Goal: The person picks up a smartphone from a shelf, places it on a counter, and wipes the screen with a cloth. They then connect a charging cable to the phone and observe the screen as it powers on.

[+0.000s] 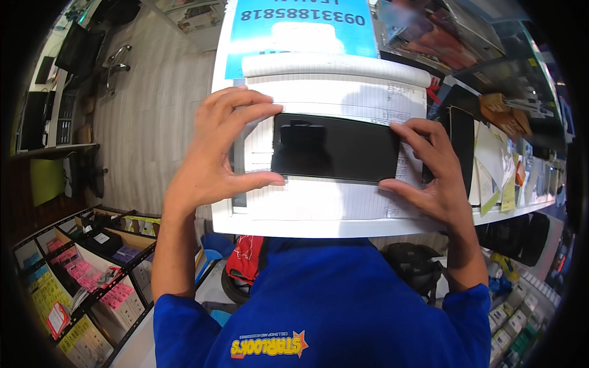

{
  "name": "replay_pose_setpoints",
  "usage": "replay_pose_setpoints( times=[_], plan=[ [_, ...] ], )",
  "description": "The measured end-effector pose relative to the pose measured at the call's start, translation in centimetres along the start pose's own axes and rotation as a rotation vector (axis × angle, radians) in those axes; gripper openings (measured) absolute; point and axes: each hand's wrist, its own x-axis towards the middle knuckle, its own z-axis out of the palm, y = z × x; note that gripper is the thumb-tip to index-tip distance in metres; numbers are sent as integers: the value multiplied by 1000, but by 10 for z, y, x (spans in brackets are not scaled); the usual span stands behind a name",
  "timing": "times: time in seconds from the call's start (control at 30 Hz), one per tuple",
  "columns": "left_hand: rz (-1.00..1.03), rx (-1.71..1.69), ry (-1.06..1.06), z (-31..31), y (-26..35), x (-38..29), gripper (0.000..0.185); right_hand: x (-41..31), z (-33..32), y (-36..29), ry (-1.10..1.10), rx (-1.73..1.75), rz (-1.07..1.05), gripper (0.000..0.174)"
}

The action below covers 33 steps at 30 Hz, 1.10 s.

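A black smartphone (338,149), its screen dark and reflective, lies sideways between my two hands over an open lined notebook (322,202). My left hand (221,147) grips its left end, with fingers at the upper long edge and the thumb at the lower one. At the right end, my right hand (428,161) pinches the two corners between fingers and thumb. Handwriting covers part of the notebook's right side. Whether the phone rests on the page or is slightly raised, I cannot tell.
A blue sign (303,32) bearing writing lies beyond the notebook on the white counter (322,228). To the right are another dark phone-like slab (461,147), loose papers (492,161) and a small brown box (504,112). Shelves of small packages (87,271) stand at lower left.
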Motion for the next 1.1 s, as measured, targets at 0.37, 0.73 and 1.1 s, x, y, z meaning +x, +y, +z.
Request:
replay_pose_setpoints(
  times=[0.37,0.73,1.1],
  plan=[
    [-29,-43,10,4,3,1,93,-3,-1,8,-14,13,-24,79],
    [-31,12,6,4,6,1,94,-2,-1,8,12,1,-41,83],
    [-2,51,1,1,5,2,94,-2,2,7,17,4,-18,83]
  ],
)
